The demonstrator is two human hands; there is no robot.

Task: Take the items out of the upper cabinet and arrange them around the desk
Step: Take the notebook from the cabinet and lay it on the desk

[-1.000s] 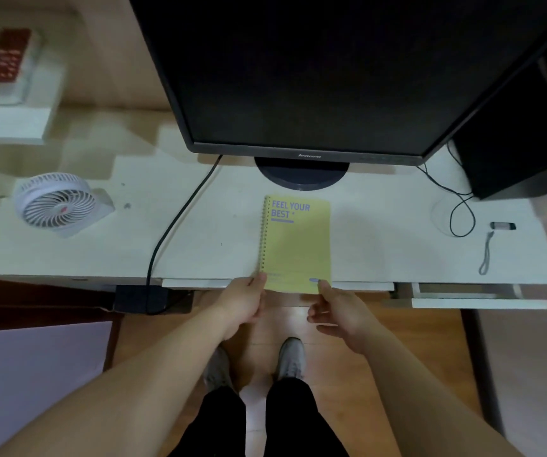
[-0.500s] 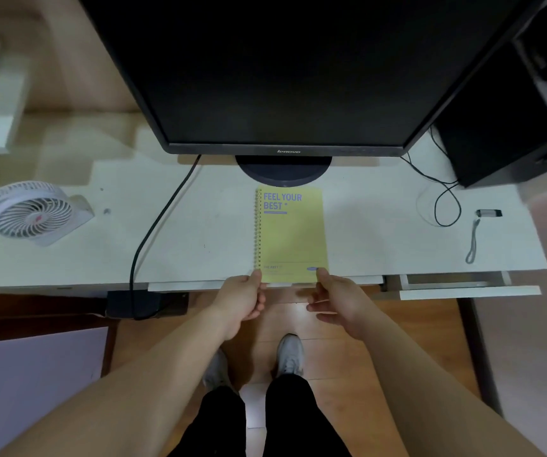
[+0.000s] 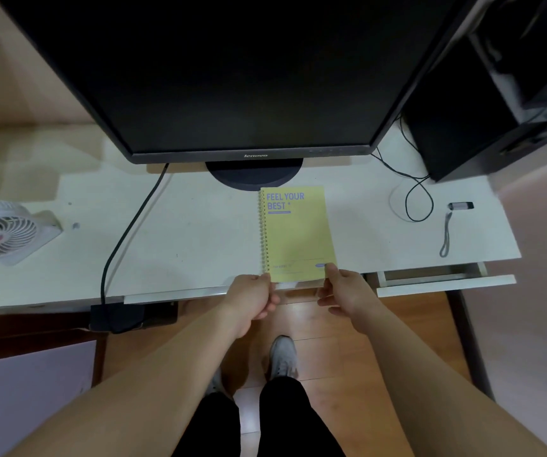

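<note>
Notebook squared up at the table's front edge

The yellow notebook [image 3: 295, 234] lies flat on the table [image 3: 199, 232], long axis running away from the person toward the monitor base [image 3: 255, 174]. Left hand [image 3: 252, 300] pinches its near-left corner, right hand [image 3: 344, 291] its near-right corner; both equally near, just below it

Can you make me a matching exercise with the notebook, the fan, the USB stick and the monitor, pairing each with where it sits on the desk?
Things:
1. notebook
2. fan
3. USB stick
4. monitor

Places:
A. far left end of the desk
B. right end, beside a looped cable
C. back centre, on a round stand
D. front centre, both hands at its near edge

Pairs: 1-D, 2-A, 3-B, 4-C
</note>
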